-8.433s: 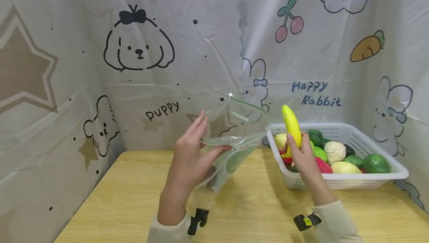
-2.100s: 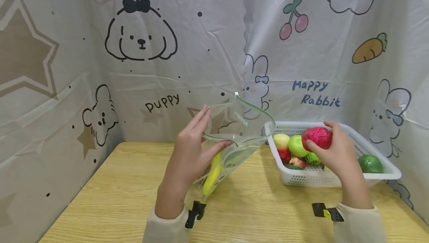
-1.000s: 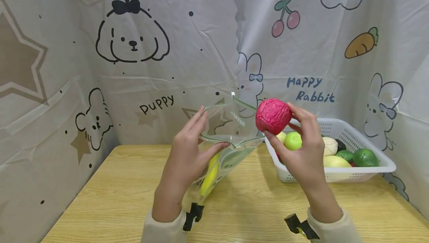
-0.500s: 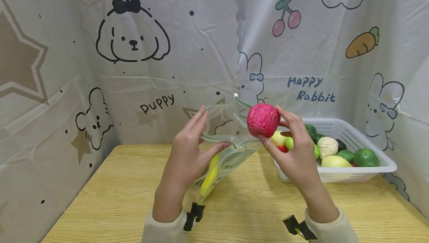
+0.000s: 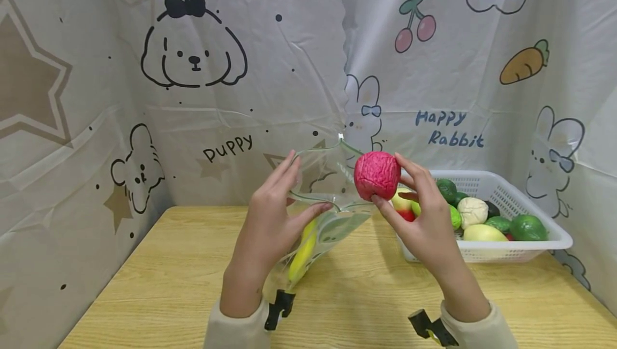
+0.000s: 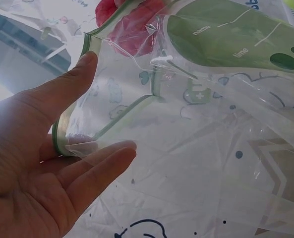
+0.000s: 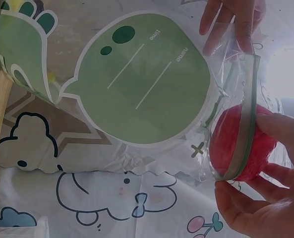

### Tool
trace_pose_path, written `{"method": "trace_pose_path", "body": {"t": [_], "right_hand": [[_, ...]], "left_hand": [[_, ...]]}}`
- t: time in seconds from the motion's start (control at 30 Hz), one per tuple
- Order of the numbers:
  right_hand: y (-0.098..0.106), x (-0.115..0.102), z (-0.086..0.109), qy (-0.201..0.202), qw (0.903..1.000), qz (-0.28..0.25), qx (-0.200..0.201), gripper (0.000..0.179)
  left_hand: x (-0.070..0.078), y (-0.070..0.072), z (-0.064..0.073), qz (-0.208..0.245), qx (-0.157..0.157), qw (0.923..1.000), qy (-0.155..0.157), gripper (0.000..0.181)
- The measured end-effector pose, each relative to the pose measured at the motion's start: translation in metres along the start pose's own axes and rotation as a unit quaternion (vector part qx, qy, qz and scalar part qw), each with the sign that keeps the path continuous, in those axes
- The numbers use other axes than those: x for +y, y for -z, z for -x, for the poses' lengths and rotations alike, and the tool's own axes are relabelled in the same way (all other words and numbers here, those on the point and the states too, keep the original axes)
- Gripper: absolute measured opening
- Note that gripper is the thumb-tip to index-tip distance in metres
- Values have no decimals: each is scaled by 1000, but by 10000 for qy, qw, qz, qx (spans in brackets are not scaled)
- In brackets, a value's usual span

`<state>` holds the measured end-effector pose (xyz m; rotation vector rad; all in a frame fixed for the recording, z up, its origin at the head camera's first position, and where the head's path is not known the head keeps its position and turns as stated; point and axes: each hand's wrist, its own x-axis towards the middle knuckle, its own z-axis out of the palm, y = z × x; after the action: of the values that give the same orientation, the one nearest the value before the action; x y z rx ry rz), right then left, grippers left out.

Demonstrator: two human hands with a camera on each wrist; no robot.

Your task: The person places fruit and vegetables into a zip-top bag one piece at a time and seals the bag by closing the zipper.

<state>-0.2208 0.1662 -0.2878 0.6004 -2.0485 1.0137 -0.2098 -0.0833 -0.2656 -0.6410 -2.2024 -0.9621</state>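
Observation:
My left hand (image 5: 272,220) holds up a clear zip bag (image 5: 344,226) with a green-edged mouth, thumb and fingers spread wide at the rim. Through the bag's side a yellow banana (image 5: 303,258) shows, standing on a slant. My right hand (image 5: 426,215) grips a wrinkled pink-red fruit (image 5: 377,175) between thumb and fingers, at the right side of the bag's mouth. In the right wrist view the fruit (image 7: 223,144) lies behind the film and zip strip. The left wrist view shows part of the fruit (image 6: 137,34) through the film, beyond the mouth.
A white perforated basket (image 5: 520,253) stands on the wooden table (image 5: 347,311) at the right. It holds several fruits and vegetables, among them a green avocado-like one (image 5: 528,227) and a pale yellow one (image 5: 484,233). A printed curtain (image 5: 289,97) hangs behind.
The banana went from my right hand into the bag. My right hand then lifted the pink-red fruit from the basket and carried it left to the bag's mouth. My left hand kept its hold.

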Motion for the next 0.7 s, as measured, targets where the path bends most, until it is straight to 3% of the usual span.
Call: {"method": "trace_pose_path", "body": {"t": [0.7], "right_hand": [[2,-2,0,-48,9999,-124,-19,67]], "left_hand": [[1,1,0,86,-62,9999,91,85]]}}
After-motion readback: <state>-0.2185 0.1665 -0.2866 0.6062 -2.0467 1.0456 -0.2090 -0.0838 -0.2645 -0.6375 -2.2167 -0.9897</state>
